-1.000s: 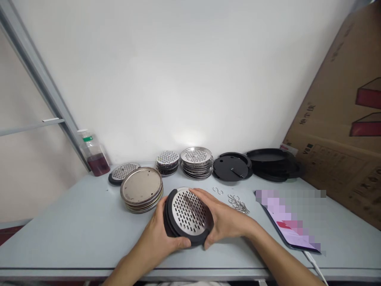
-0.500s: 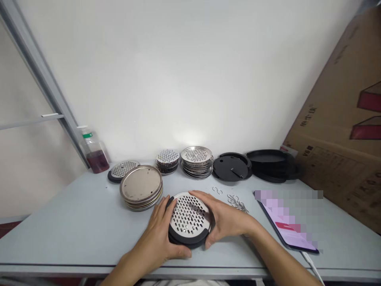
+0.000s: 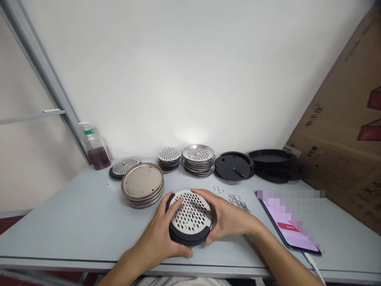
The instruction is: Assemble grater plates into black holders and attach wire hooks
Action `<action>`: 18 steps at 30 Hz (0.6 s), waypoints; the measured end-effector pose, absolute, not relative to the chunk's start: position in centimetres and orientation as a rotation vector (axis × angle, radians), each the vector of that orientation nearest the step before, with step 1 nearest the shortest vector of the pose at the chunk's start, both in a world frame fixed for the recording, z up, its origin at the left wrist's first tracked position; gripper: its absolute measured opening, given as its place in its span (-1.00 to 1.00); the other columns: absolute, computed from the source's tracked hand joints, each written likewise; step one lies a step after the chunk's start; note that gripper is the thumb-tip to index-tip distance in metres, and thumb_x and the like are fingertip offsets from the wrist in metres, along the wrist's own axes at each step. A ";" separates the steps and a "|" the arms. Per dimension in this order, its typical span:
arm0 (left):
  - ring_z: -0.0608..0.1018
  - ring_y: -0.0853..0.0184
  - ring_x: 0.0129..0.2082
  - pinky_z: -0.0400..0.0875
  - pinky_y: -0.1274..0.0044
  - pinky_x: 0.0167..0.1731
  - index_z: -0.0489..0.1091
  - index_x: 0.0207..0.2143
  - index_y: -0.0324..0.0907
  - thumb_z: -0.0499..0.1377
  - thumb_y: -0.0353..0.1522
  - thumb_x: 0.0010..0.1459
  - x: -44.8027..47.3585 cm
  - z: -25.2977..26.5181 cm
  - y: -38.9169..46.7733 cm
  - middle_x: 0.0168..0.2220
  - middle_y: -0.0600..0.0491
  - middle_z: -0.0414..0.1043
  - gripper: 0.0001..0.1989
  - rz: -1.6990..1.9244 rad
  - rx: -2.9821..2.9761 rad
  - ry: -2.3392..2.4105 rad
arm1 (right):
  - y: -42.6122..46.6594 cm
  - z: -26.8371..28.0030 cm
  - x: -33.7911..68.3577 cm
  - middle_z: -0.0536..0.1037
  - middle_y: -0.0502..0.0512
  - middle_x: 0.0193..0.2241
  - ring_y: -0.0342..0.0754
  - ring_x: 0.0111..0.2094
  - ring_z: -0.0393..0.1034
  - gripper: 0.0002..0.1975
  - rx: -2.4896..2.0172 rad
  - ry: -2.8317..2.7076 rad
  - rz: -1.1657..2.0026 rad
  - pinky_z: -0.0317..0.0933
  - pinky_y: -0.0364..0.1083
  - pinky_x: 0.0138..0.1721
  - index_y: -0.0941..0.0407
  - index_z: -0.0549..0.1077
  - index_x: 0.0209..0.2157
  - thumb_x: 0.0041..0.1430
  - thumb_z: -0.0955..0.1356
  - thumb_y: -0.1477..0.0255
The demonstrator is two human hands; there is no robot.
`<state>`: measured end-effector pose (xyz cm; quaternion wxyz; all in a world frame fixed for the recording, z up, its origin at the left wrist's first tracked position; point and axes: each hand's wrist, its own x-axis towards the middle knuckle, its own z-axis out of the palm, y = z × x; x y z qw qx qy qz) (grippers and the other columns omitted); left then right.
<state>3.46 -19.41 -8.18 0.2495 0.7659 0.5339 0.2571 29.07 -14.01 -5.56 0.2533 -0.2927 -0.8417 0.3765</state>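
Note:
Near the front of the table, both my hands hold a round black case with a perforated metal cover [image 3: 192, 214]. My left hand [image 3: 163, 228] curves around its left side, with one finger lying over the holes and the thumb at the lower front rim. On the opposite side, my right hand [image 3: 224, 216] is wrapped around the rim, fingers at the far edge and thumb near the front. Part of the rim is hidden by both hands. Left of the case stands a stack of metal plates [image 3: 143, 182]. Beyond my right hand lie several small metal hooks [image 3: 238, 201].
At the back are a similar case [image 3: 126, 166], perforated discs [image 3: 169, 155], rimmed perforated plates [image 3: 199, 155], black round parts [image 3: 232, 169] and black trays [image 3: 269, 157]. A bottle of dark red liquid [image 3: 98, 157] stands left; a phone [image 3: 290, 226] and a cardboard box [image 3: 342, 159] are right.
One left finger has moved from the rim inward over the perforated cover. Both hands still hold the case, and the view has shifted slightly.

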 end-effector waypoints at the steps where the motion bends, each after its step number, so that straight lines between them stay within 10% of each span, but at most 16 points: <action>1: 0.06 -0.16 0.35 0.09 0.10 0.27 0.12 0.31 0.01 0.53 -0.15 -0.42 3.5 -8.0 -19.4 0.42 -0.10 -0.28 0.19 0.733 2.080 1.438 | -14.1 -5.4 29.1 0.15 0.20 0.30 0.23 0.28 0.07 0.24 -0.789 -2.267 1.049 -0.09 0.17 0.31 -0.03 0.05 0.33 -0.40 0.64 0.28; 6: 0.05 -0.14 0.35 0.07 0.11 0.28 0.20 0.24 0.02 0.52 -0.22 -0.33 3.8 -7.1 -20.0 0.41 -0.05 -0.30 0.03 0.877 2.085 1.355 | -13.9 -5.0 29.7 0.13 0.21 0.31 0.21 0.29 0.06 0.13 -0.750 -1.960 1.368 -0.02 0.19 0.28 -0.05 0.12 0.31 -0.30 0.64 0.29; 12: 0.01 -0.12 0.36 -0.01 0.12 0.30 0.35 0.12 0.03 0.51 -0.21 -0.27 3.9 -6.3 -20.8 0.41 0.01 -0.30 -0.16 1.028 2.130 1.149 | -13.6 -4.5 29.7 0.41 0.15 0.03 -0.01 -0.11 0.42 -0.51 -0.752 -1.501 1.572 0.34 0.00 -0.13 -0.02 0.40 0.11 0.14 0.46 0.28; 18: 0.19 -0.07 0.31 0.11 0.17 0.28 0.53 -0.11 0.01 0.50 -0.14 -0.25 3.2 -5.1 -21.2 0.37 0.03 -0.04 -0.43 1.181 1.930 1.054 | -13.9 -4.2 29.5 0.44 0.14 0.04 -0.02 -0.14 0.42 -0.54 -0.778 -1.430 1.581 0.31 -0.02 -0.11 0.00 0.48 0.03 0.08 0.48 0.22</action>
